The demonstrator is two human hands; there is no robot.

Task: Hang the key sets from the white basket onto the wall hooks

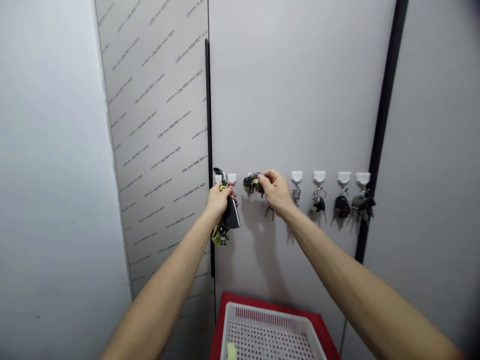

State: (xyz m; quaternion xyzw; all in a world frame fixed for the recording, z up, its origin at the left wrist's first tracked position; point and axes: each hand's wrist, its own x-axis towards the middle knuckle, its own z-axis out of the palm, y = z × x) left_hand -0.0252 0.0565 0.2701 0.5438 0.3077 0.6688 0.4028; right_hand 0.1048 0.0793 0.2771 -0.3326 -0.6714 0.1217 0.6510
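My left hand is closed on a keychain with a black-and-yellow strap, a dark key fob and a small figure charm hanging below. It is right in front of two white hooks on the pale cabinet door. My right hand pinches a bunch of keys with a yellowish-green and dark piece, close to the door. The fingers hide the hook behind them. A few more keys show beneath my right hand.
To the right, several white hooks carry key bunches. A white perforated basket holding a yellow slip sits below on a red surface. A black vertical handle strip edges the door at left.
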